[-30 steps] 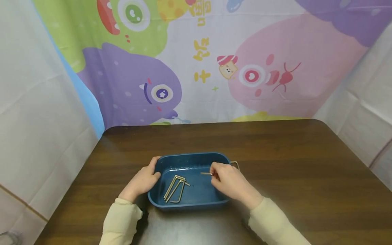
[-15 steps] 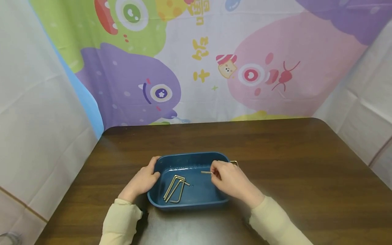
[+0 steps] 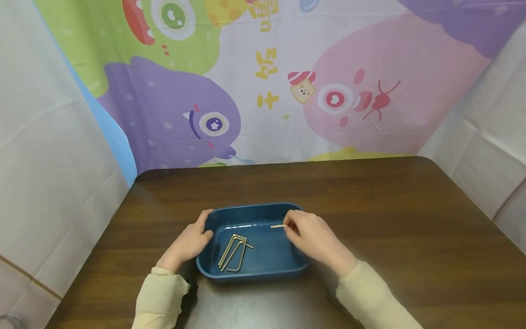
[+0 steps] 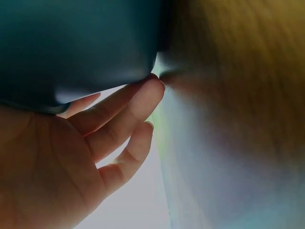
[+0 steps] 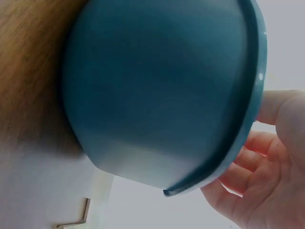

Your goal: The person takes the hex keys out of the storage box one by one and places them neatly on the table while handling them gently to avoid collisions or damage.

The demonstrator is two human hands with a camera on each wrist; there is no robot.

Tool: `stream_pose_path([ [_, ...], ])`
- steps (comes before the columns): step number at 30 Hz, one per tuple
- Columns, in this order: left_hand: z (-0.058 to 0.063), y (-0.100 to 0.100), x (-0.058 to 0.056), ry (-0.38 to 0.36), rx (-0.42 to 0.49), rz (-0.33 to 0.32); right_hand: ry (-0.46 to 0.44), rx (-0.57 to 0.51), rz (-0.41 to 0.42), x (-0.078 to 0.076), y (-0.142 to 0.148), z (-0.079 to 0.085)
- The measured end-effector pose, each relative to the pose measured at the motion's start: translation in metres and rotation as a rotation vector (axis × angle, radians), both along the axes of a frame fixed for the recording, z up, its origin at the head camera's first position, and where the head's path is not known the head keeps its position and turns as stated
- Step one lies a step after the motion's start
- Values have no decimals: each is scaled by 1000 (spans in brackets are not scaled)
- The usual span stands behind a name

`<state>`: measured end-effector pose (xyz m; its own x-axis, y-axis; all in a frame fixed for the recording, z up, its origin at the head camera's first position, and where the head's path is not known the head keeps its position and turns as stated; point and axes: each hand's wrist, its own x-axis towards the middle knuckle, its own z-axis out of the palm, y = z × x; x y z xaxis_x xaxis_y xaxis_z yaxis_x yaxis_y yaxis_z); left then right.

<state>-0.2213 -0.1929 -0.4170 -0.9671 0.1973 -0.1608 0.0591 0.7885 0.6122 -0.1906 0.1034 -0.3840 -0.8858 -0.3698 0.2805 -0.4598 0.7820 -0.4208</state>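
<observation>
A blue rectangular tray [image 3: 255, 276] stands on the table in the head view. My left hand [image 3: 188, 242] grips its left end, thumb over the rim and fingers [image 4: 147, 100] against the outside in the left wrist view. Over the tray's right part, my right hand [image 3: 318, 237] pinches a brass-coloured rod, apparently a hex key [image 3: 277, 226]; its far part is hidden by the fingers. Several L-shaped hex keys [image 3: 227, 250] lie overlapping on the left of the tray floor. In the right wrist view the tray's outer wall [image 5: 157, 95] hides the pinched key.
Another L-shaped hex key [image 5: 86, 211] lies beyond the tray in the right wrist view. The brown wooden table [image 3: 390, 219] extends to both sides. A cartoon-printed cloth [image 3: 271, 132] hangs behind it, with pale cloth walls [image 3: 489, 151] at the sides.
My right hand has moved slightly toward the far side, still pinching the hex key. The key outside the tray's right end has become hidden behind it in the head view. My left hand stays put.
</observation>
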Motion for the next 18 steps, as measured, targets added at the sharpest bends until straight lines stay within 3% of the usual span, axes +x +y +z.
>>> stream_pose_path([
  [6, 0, 0, 1, -2, 8, -1, -6, -32, -23, -1, 3, 2],
  [18, -2, 0, -1, -5, 7, 1, 113, -91, -53, -4, 10, 5],
])
